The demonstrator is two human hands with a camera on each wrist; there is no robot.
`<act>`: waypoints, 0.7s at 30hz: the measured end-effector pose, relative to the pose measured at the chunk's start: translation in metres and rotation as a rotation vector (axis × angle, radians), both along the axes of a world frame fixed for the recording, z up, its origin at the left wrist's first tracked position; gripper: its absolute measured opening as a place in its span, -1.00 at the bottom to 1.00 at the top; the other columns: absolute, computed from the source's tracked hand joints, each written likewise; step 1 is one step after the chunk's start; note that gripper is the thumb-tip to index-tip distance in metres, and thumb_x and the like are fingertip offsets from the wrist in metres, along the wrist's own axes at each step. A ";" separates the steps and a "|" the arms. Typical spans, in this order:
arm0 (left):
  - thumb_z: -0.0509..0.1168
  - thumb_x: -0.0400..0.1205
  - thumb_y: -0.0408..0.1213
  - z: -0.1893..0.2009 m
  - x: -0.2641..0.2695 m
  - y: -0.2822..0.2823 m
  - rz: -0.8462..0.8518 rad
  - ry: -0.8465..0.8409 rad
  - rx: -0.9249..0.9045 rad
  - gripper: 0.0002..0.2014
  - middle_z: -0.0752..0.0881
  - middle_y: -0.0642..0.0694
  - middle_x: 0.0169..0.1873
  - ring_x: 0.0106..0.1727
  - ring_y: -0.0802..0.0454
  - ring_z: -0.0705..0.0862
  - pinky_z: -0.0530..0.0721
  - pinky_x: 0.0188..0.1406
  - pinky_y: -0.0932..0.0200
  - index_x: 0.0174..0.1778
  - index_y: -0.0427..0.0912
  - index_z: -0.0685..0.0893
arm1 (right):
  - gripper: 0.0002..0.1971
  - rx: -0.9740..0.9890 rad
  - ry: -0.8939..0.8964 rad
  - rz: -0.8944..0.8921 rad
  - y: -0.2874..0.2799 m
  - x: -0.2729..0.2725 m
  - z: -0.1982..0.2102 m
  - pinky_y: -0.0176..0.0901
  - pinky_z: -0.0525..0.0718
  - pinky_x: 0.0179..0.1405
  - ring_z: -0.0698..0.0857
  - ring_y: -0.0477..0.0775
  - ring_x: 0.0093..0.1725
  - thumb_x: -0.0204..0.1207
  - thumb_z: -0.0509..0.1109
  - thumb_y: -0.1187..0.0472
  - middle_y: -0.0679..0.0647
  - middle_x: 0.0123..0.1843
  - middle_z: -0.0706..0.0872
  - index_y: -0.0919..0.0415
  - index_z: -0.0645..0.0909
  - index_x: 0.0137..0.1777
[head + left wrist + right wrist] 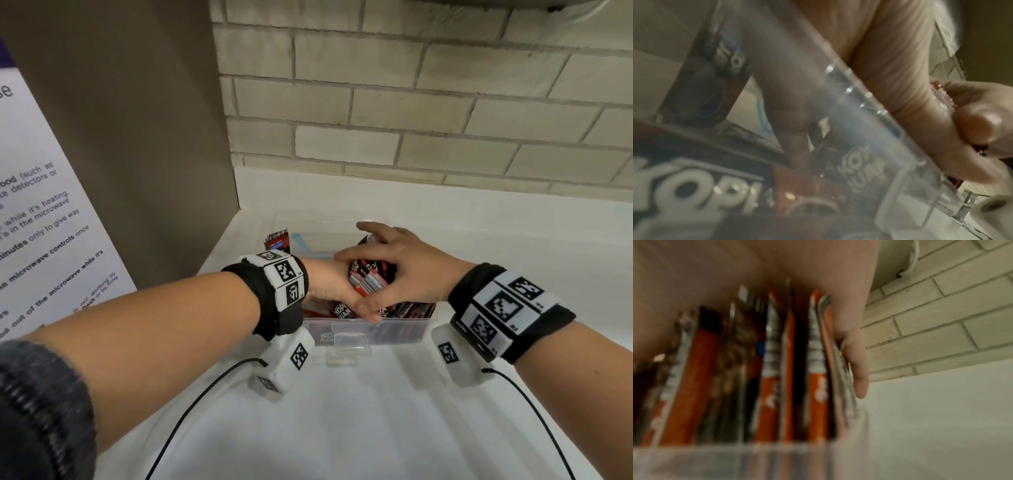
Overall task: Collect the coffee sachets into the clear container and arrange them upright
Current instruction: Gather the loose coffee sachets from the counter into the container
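A clear container [407, 329] sits on the white counter with red-and-black coffee sachets inside. My right hand [400, 265] comes from above and grips a bundle of upright sachets [368, 279] at the container's right part. In the right wrist view the bundle [772, 369] stands on edge behind the container wall [735, 460], a finger [857, 366] against its outer side. My left hand [327, 281] reaches into the container's left part under the right hand. Its straight fingers [791, 116] press among lying sachets [694, 183]. One sachet [278, 241] stands at the back left.
A brown panel [120, 137] with a white notice [44, 222] closes off the left side. A brick wall [411, 102] runs behind the container. The white counter [342, 428] extends toward me, and two black cables [191, 411] trail across it from the wrist cameras.
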State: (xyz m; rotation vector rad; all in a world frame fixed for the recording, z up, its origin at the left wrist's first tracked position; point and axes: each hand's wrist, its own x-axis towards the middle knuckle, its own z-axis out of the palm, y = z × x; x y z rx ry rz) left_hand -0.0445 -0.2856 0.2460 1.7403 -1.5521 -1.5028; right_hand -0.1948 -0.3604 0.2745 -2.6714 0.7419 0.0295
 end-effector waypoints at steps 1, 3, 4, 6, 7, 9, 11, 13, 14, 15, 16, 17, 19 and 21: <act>0.68 0.23 -0.16 0.001 0.001 0.000 -0.002 0.016 0.033 -0.33 0.69 -0.01 0.28 0.34 0.03 0.58 0.57 0.33 0.01 0.27 0.06 0.61 | -0.18 -0.030 0.016 0.000 -0.001 0.000 -0.002 0.20 0.17 0.58 0.09 0.21 0.60 -0.07 0.38 -0.55 -0.15 0.65 0.08 -0.70 0.26 0.31; 0.69 0.24 -0.27 0.001 0.005 0.000 -0.025 0.057 0.089 -0.37 0.66 -0.08 0.18 0.20 0.05 0.53 0.47 0.07 0.23 0.19 0.03 0.60 | -0.23 -0.053 -0.009 0.006 -0.001 0.000 -0.005 0.17 0.14 0.58 0.17 0.18 0.58 -0.04 0.25 -0.60 -0.15 0.62 0.18 -0.60 0.38 0.29; 0.67 0.27 -0.33 0.001 0.006 0.000 -0.037 0.078 0.106 -0.43 0.66 -0.06 0.12 0.14 0.11 0.54 0.47 0.00 0.28 0.13 0.03 0.58 | -0.26 -0.064 -0.031 0.015 -0.002 0.000 -0.005 0.13 0.10 0.59 0.20 0.13 0.57 0.00 0.21 -0.60 -0.13 0.60 0.23 -0.51 0.46 0.27; 0.55 0.40 -0.53 0.002 0.008 0.001 -0.035 0.119 0.124 -0.47 0.72 0.01 0.12 0.13 0.24 0.67 0.59 0.13 0.33 0.19 -0.03 0.58 | -0.31 -0.101 -0.056 0.035 -0.001 0.001 -0.006 0.07 0.04 0.60 0.28 0.04 0.54 0.06 0.15 -0.56 -0.10 0.56 0.30 -0.36 0.56 0.21; 0.52 0.40 -0.59 0.002 0.011 0.002 -0.031 0.130 0.120 -0.39 0.72 -0.04 0.22 0.23 0.18 0.68 0.60 0.29 0.24 0.32 -0.10 0.55 | -0.33 -0.117 -0.057 0.037 0.000 0.002 -0.006 0.05 0.06 0.59 0.32 0.03 0.51 0.09 0.16 -0.54 -0.10 0.53 0.33 -0.32 0.59 0.19; 0.59 0.32 -0.55 0.003 0.016 0.005 -0.007 0.108 0.120 -0.12 0.60 -0.10 0.42 0.42 0.00 0.58 0.52 0.47 -0.01 0.54 -0.12 0.38 | -0.39 -0.130 -0.050 0.030 0.000 0.001 -0.005 0.01 0.11 0.56 0.39 0.09 0.41 0.15 0.23 -0.49 -0.13 0.48 0.37 -0.27 0.61 0.17; 0.64 0.26 -0.42 0.008 0.025 0.007 0.038 -0.008 0.129 0.06 0.41 -0.03 0.56 0.54 -0.03 0.42 0.46 0.51 -0.02 0.64 -0.04 0.23 | -0.44 -0.123 -0.046 0.022 0.001 0.000 -0.004 -0.03 0.15 0.52 0.41 0.09 0.34 0.21 0.30 -0.46 -0.14 0.42 0.40 -0.23 0.62 0.16; 0.49 0.46 -0.42 0.019 0.034 0.008 0.045 -0.216 0.081 -0.14 0.37 -0.02 0.57 0.54 -0.03 0.38 0.45 0.49 0.08 0.66 -0.13 0.24 | -0.41 -0.121 -0.054 0.027 0.003 0.000 -0.003 -0.05 0.17 0.51 0.41 0.06 0.28 0.20 0.27 -0.48 -0.14 0.37 0.43 -0.21 0.63 0.16; 0.42 0.51 -0.42 0.023 0.037 0.009 0.026 -0.359 0.036 -0.27 0.42 -0.05 0.53 0.50 -0.04 0.43 0.48 0.47 0.07 0.62 -0.14 0.32 | -0.40 -0.124 -0.058 0.029 0.003 0.000 -0.003 -0.06 0.17 0.50 0.42 0.05 0.26 0.20 0.27 -0.48 -0.14 0.35 0.44 -0.20 0.64 0.16; 0.39 0.52 -0.39 0.025 0.040 0.008 -0.019 -0.510 0.007 -0.32 0.47 -0.07 0.51 0.46 -0.05 0.48 0.51 0.45 0.03 0.59 -0.14 0.38 | -0.45 -0.125 -0.062 0.028 0.004 0.000 -0.002 -0.07 0.17 0.50 0.42 0.03 0.24 0.25 0.33 -0.44 -0.13 0.34 0.44 -0.18 0.64 0.16; 0.42 0.51 -0.33 0.024 0.040 0.008 -0.086 -0.655 0.001 -0.31 0.48 -0.09 0.50 0.44 -0.06 0.50 0.54 0.44 -0.01 0.59 -0.13 0.37 | -0.52 -0.122 -0.065 0.028 0.004 0.001 -0.002 -0.08 0.17 0.49 0.41 0.02 0.23 0.33 0.40 -0.36 -0.12 0.33 0.45 -0.16 0.65 0.17; 0.47 0.49 -0.24 0.022 0.038 0.007 -0.160 -0.768 0.008 -0.23 0.45 -0.10 0.52 0.46 -0.08 0.49 0.54 0.44 -0.03 0.62 -0.13 0.30 | -0.59 -0.125 -0.074 0.029 0.004 0.001 -0.002 -0.07 0.17 0.49 0.41 0.01 0.22 0.38 0.44 -0.28 -0.11 0.33 0.45 -0.15 0.65 0.18; 0.54 0.46 -0.10 0.011 0.032 0.005 -0.298 -0.903 0.024 -0.05 0.34 -0.15 0.58 0.53 -0.12 0.41 0.48 0.48 -0.04 0.69 -0.16 0.14 | -0.63 -0.131 -0.081 0.029 0.003 0.001 -0.002 -0.05 0.18 0.50 0.42 0.02 0.23 0.40 0.46 -0.22 -0.10 0.33 0.46 -0.15 0.66 0.17; 0.52 0.49 -0.03 0.003 0.027 0.003 -0.385 -0.968 0.005 -0.03 0.32 -0.19 0.56 0.51 -0.14 0.43 0.49 0.46 -0.06 0.69 -0.17 0.08 | -0.63 -0.128 -0.067 0.017 0.003 0.001 -0.003 -0.04 0.21 0.49 0.43 0.08 0.26 0.40 0.45 -0.24 -0.10 0.33 0.46 -0.16 0.65 0.17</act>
